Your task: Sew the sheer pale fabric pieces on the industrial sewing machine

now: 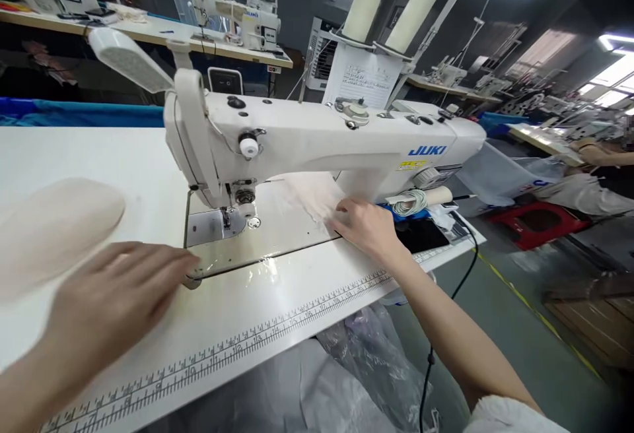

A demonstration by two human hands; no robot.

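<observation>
A white JUKI sewing machine point(317, 136) stands across the table in front of me. My right hand point(369, 225) reaches under its arm, fingers closed on the edge of a thin pale pink fabric piece point(312, 195). Part of that fabric is hidden behind the machine arm. Left of the presser foot point(226, 220), my left hand point(123, 288) is slightly blurred, palm down over the table with its fingers stretched out. Just beyond it lies a rounded, pale beige fabric piece point(64, 222), which it does not clearly grip.
A printed ruler point(257, 340) runs along the table's front edge. A dark phone-like slab point(421, 235) and a coil of cord point(409, 203) lie at the right. Thread cones point(366, 4) stand behind the machine. A red stool point(539, 222) and another person's arm point(601, 152) are further right.
</observation>
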